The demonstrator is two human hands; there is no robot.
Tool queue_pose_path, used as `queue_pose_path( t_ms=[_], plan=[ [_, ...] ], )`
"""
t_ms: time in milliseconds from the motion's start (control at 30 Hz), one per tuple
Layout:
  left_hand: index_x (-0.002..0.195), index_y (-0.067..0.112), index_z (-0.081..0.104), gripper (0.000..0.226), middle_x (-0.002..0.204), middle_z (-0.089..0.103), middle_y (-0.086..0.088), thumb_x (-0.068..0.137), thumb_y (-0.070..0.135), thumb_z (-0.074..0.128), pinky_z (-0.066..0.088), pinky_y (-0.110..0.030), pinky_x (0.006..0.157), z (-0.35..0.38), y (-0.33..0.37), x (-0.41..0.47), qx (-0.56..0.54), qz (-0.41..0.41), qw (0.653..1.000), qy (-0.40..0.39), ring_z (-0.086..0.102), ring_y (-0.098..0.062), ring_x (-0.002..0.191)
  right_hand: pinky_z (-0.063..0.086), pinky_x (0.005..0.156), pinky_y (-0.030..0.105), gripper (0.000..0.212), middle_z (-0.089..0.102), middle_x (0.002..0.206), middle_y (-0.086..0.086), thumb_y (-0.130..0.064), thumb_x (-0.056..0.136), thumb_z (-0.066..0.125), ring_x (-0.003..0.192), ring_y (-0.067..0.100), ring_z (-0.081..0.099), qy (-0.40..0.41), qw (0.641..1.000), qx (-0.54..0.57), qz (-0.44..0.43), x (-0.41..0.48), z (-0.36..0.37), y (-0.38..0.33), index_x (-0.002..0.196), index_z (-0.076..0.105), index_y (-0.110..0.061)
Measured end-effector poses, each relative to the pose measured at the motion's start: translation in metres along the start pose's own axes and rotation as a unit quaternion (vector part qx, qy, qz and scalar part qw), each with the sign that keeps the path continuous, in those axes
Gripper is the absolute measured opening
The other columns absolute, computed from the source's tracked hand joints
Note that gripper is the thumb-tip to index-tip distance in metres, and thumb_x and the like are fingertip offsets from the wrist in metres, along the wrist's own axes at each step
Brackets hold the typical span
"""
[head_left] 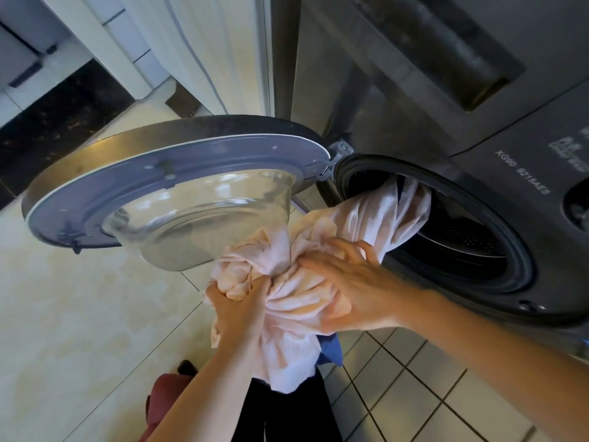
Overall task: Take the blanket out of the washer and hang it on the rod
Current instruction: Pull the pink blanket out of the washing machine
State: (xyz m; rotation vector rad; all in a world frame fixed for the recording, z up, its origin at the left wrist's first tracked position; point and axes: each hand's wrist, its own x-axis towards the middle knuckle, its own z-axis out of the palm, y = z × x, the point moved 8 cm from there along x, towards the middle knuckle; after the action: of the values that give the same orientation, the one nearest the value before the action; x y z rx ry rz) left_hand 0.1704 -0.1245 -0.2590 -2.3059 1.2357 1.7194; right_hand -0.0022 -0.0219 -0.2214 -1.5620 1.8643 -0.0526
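A pale pink and white blanket (360, 218) stretches as a twisted rope out of the grey front-loading washer (497, 145) and bunches in front of me. One end is still inside the dark drum opening (459, 247). My left hand (239, 309) grips the lower left of the bunch. My right hand (353, 282) clamps on the bunch from the right, fingers dug into the folds. A loose end of the blanket hangs down past my arms. No rod is in view.
The round washer door (153, 186) stands swung open to the left, its glass bowl close to my left hand. A white curtain (204, 49) hangs behind it. Beige floor tiles (79, 314) lie below. A blue cloth (331, 349) peeks out under the blanket.
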Motion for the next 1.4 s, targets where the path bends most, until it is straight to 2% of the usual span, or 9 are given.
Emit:
queue_pose_path(
  t_ms=[167, 300, 400, 733, 900, 1000, 1100, 1233, 1400],
  plan=[
    [0.13, 0.029, 0.033, 0.091, 0.1, 0.062, 0.003, 0.048, 0.045, 0.068, 0.05, -0.05, 0.094, -0.009, 0.004, -0.002, -0.024, 0.042, 0.999, -0.001, 0.062, -0.019, 0.095, 0.013, 0.11, 0.058, 0.117, 0.01, 0.157, -0.006, -0.074, 0.061, 0.065, 0.143, 0.036, 0.006, -0.037, 0.984, -0.173, -0.008, 0.024, 0.007, 0.049, 0.147, -0.009, -0.044],
    [0.125, 0.026, 0.037, 0.079, 0.097, 0.062, 0.005, 0.053, 0.038, 0.069, 0.052, -0.045, 0.089, -0.017, 0.007, -0.006, -0.035, 0.066, 0.997, -0.002, 0.063, -0.016, 0.089, 0.003, 0.112, 0.058, 0.12, -0.015, 0.157, -0.006, -0.066, 0.065, 0.07, 0.144, 0.035, -0.012, -0.063, 0.986, -0.151, 0.046, 0.044, 0.017, 0.089, 0.14, -0.022, -0.053],
    [0.123, 0.013, 0.045, 0.075, 0.092, 0.063, 0.003, 0.054, 0.033, 0.069, 0.05, -0.035, 0.071, -0.024, 0.015, -0.004, -0.048, 0.096, 0.994, -0.022, 0.062, -0.013, 0.079, 0.0, 0.112, 0.057, 0.125, -0.02, 0.155, -0.013, -0.066, 0.061, 0.074, 0.143, 0.032, -0.019, -0.079, 0.988, -0.118, 0.068, 0.059, 0.031, 0.098, 0.141, -0.02, -0.05],
    [0.116, 0.001, 0.05, 0.073, 0.081, 0.057, 0.0, 0.052, 0.033, 0.067, 0.044, -0.032, 0.061, -0.039, 0.036, -0.002, -0.055, 0.144, 0.987, -0.056, 0.058, -0.012, 0.071, 0.008, 0.113, 0.056, 0.119, 0.017, 0.156, -0.008, -0.069, 0.06, 0.072, 0.144, 0.029, -0.007, -0.123, 0.977, -0.126, 0.125, 0.07, 0.047, 0.124, 0.146, -0.007, -0.046],
    [0.1, -0.007, 0.051, 0.054, 0.074, 0.054, -0.011, 0.06, 0.026, 0.064, 0.042, -0.032, 0.055, -0.047, 0.049, -0.001, -0.071, 0.182, 0.978, -0.071, 0.055, -0.018, 0.068, 0.013, 0.109, 0.057, 0.073, 0.024, 0.153, -0.007, -0.064, 0.078, 0.055, 0.145, 0.022, -0.001, -0.112, 0.966, -0.101, 0.209, 0.058, 0.036, 0.147, 0.141, 0.022, -0.046],
    [0.1, -0.005, 0.054, 0.047, 0.079, 0.058, -0.016, 0.064, 0.024, 0.063, 0.045, -0.03, 0.055, -0.055, 0.05, 0.005, -0.069, 0.181, 0.98, -0.052, 0.06, -0.02, 0.071, 0.016, 0.11, 0.049, 0.047, 0.038, 0.148, -0.001, -0.047, 0.088, 0.047, 0.143, 0.023, 0.018, -0.107, 0.965, -0.1, 0.22, 0.051, 0.027, 0.144, 0.133, 0.043, -0.035],
    [0.12, 0.007, 0.049, 0.073, 0.099, 0.066, -0.01, 0.056, 0.035, 0.068, 0.051, -0.034, 0.065, -0.062, 0.048, 0.011, -0.057, 0.171, 0.984, -0.006, 0.066, -0.019, 0.086, 0.033, 0.1, 0.037, 0.053, 0.057, 0.129, 0.005, -0.049, 0.08, 0.062, 0.126, 0.029, 0.045, -0.096, 0.964, -0.059, 0.241, 0.036, 0.019, 0.135, 0.125, 0.051, -0.025],
    [0.129, 0.024, 0.034, 0.075, 0.106, 0.056, 0.005, 0.067, 0.03, 0.076, 0.044, -0.035, 0.083, -0.067, 0.049, 0.006, 0.006, 0.175, 0.981, 0.076, 0.057, -0.019, 0.098, 0.042, 0.065, 0.031, 0.081, 0.069, 0.101, 0.006, -0.061, 0.065, 0.068, 0.092, 0.03, 0.065, -0.01, 0.974, -0.108, 0.197, 0.02, 0.008, 0.127, 0.126, 0.034, -0.019],
    [0.112, 0.037, 0.029, 0.067, 0.111, 0.054, 0.001, 0.061, 0.037, 0.072, 0.045, -0.041, 0.085, -0.065, 0.044, 0.007, 0.079, 0.191, 0.973, 0.098, 0.053, -0.024, 0.103, 0.042, 0.064, 0.03, 0.123, 0.066, 0.105, 0.008, -0.053, 0.068, 0.073, 0.086, 0.028, 0.066, 0.086, 0.984, -0.117, 0.099, 0.004, -0.005, 0.085, 0.15, -0.014, -0.024]
  ],
)
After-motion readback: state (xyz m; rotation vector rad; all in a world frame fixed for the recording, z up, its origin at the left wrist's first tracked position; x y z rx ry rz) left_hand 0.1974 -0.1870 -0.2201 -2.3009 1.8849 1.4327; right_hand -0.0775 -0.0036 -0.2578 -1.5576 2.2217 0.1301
